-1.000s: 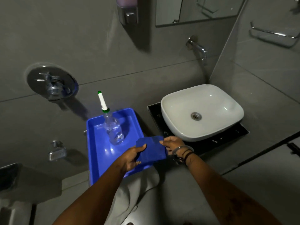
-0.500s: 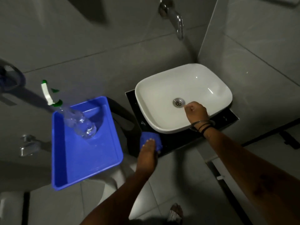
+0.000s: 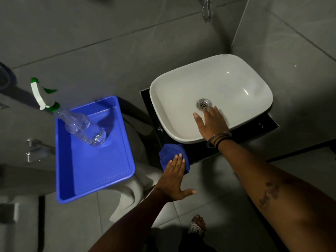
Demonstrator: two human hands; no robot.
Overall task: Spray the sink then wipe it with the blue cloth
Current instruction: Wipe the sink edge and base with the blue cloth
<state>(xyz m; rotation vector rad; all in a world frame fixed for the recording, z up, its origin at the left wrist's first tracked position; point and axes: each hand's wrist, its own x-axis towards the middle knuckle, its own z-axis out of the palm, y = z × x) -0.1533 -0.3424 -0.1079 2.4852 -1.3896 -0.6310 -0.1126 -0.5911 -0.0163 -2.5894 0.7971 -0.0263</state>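
Observation:
The white sink point(image 3: 164, 99) sits on a black counter point(image 3: 258, 127) at the right. My right hand point(image 3: 211, 122) lies flat and open inside the basin, fingertips just below the metal drain point(image 3: 204, 104). The blue cloth point(image 3: 168, 154) is bunched on the counter's front left corner. My left hand point(image 3: 174, 179) rests flat on top of it, fingers straight and thumb spread, not gripping. A clear spray bottle point(image 3: 81, 127) with a white and green trigger head stands in the blue tray point(image 3: 94, 171) to the left.
A chrome tap point(image 3: 207, 8) juts from the grey tiled wall above the sink. The tray rests on a white toilet point(image 3: 131, 190). A wall fitting point(image 3: 34, 150) sticks out at far left. My sandalled foot point(image 3: 197, 224) is on the floor below.
Both hands held the cloth over the tray a second ago. My left hand carried it to the counter corner and now lies flat on it. My right hand moved into the basin and spread open.

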